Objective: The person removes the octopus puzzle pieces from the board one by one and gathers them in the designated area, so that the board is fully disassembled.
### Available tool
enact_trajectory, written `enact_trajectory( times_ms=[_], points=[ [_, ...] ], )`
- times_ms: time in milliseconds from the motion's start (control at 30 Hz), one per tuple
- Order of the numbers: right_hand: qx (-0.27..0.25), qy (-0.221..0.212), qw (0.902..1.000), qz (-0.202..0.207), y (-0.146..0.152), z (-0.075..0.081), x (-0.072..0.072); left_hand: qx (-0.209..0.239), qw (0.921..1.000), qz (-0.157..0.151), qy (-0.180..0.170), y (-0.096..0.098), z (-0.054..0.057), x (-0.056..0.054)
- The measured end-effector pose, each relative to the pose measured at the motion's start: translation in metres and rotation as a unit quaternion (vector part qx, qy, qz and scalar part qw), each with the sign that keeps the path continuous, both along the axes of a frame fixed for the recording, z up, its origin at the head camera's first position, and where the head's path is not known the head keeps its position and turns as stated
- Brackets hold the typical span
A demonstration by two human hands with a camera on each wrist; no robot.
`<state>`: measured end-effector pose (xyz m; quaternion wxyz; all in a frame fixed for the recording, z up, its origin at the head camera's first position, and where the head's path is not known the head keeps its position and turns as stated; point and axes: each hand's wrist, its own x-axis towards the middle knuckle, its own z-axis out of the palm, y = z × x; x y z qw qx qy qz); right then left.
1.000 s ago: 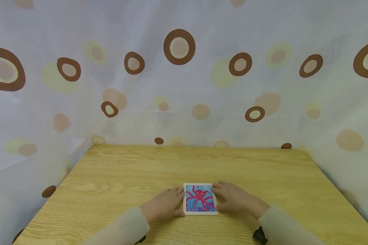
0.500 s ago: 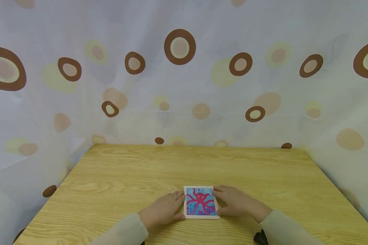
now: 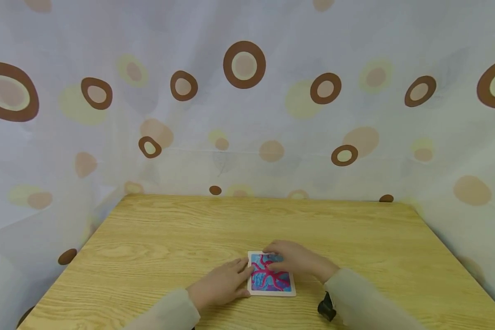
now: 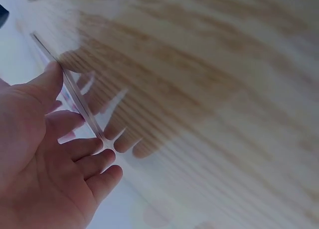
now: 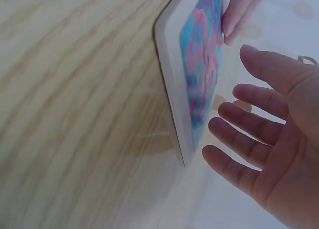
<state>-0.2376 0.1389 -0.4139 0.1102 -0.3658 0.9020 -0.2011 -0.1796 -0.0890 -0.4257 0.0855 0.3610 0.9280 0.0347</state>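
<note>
A small square picture with a white border (image 3: 268,283) lies flat on the wooden table, painted with a pink-red octopus on blue and purple. Along its left edge rests my left hand (image 3: 222,282), thumb by the near corner and fingers farther up the side. The left wrist view shows that thumb against the thin edge and the index finger over the face. My right hand (image 3: 297,259) is over the picture's upper right part, hiding some of the octopus. In the right wrist view its spread, slightly bent fingers (image 5: 244,139) are apart from the picture (image 5: 199,74).
The wood-grain tabletop (image 3: 181,229) extends around the picture on all sides. A pale curtain (image 3: 247,119) with brown rings and spots stands behind the table and along both sides. A black wrist strap (image 3: 327,307) shows at the right sleeve.
The picture has slid slightly toward me. My right hand has left its right edge and moved left and up over its face. The left hand stays at the left edge.
</note>
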Motion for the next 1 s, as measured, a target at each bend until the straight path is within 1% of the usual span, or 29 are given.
enact_trajectory(
  times_ms=[133, 233, 400, 567, 733, 1000],
  points=[
    [-0.004, 0.011, 0.9999, -0.005, -0.008, -0.005, -0.006, -0.002, 0.9999, -0.009, 0.009, 0.001, -0.002, -0.002],
    [-0.005, 0.030, 0.9995, -0.006, -0.013, -0.009, -0.009, -0.002, 0.9999, -0.010, 0.008, 0.001, -0.002, -0.002],
    [-0.002, 0.057, 0.9983, 0.004, -0.019, -0.013, -0.011, 0.000, 1.0000, -0.006, 0.004, 0.001, -0.002, -0.002],
    [-0.001, 0.064, 0.9979, 0.001, -0.022, -0.014, -0.011, -0.002, 0.9999, -0.009, 0.011, 0.001, -0.001, -0.001],
    [-0.016, 0.056, 0.9981, -0.018, -0.027, -0.015, -0.010, 0.001, 0.9996, -0.018, 0.020, 0.000, 0.000, 0.000],
    [-0.044, 0.006, 0.9984, -0.034, -0.031, -0.020, -0.012, -0.017, 0.9988, -0.025, 0.038, 0.000, -0.001, -0.002]
  ],
)
